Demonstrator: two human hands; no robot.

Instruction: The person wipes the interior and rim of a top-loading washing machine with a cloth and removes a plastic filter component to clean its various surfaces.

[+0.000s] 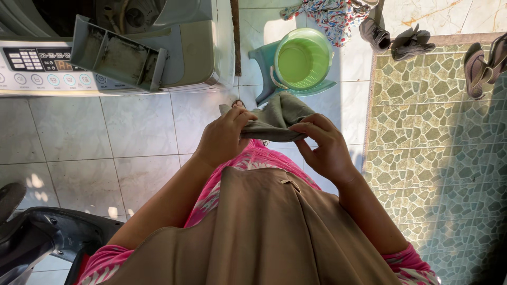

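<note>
Cloth (280,119): grey-green, soft, bunched and folded; held up at waist height between both hands, above the tiled floor (105,137), one edge stretched flat.

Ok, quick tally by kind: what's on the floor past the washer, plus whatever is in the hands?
Bucket, green: 1
Stool, teal, under the bucket: 1
Patterned cloth on the floor: 1
Grey shoes: 2
Sandals: 2
Grey-green cloth, held by left hand and right hand: 1
Total: 8
</note>
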